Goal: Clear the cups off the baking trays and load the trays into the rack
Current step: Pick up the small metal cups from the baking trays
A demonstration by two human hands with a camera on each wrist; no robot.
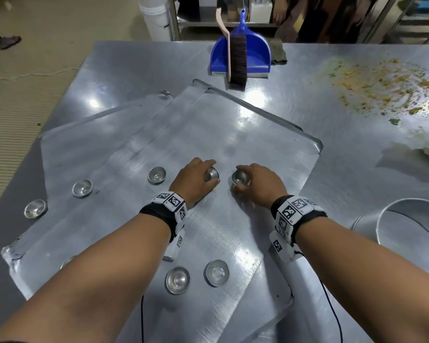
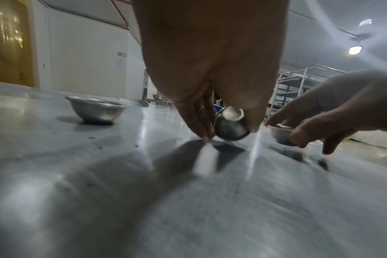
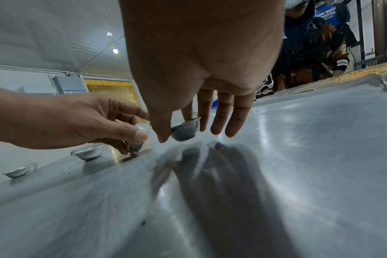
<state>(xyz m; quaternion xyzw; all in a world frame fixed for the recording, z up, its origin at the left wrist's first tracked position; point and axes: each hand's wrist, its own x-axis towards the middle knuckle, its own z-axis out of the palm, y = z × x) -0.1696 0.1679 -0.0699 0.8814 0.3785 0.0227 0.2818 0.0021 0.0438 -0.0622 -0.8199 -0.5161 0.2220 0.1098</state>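
Overlapping metal baking trays (image 1: 258, 134) lie on the steel table. My left hand (image 1: 198, 179) pinches a small metal cup (image 1: 212, 174), tipped on its side between thumb and fingers (image 2: 231, 127). Beside it my right hand (image 1: 255, 184) pinches another cup (image 1: 240, 179) by thumb and forefinger, lifted slightly and tilted (image 3: 185, 130). Loose cups stand on the trays: one just left (image 1: 157, 175), two farther left (image 1: 82, 188) (image 1: 35, 208), and two near my forearms (image 1: 178, 279) (image 1: 217, 272).
A blue dustpan (image 1: 253, 55) with a brush (image 1: 238, 60) lies at the table's far edge. Crumbs (image 1: 386, 80) are scattered at the far right. A round metal pan (image 1: 411, 224) sits at the right. A rack (image 2: 298, 87) stands beyond the table; a person (image 3: 309, 43) stands across it.
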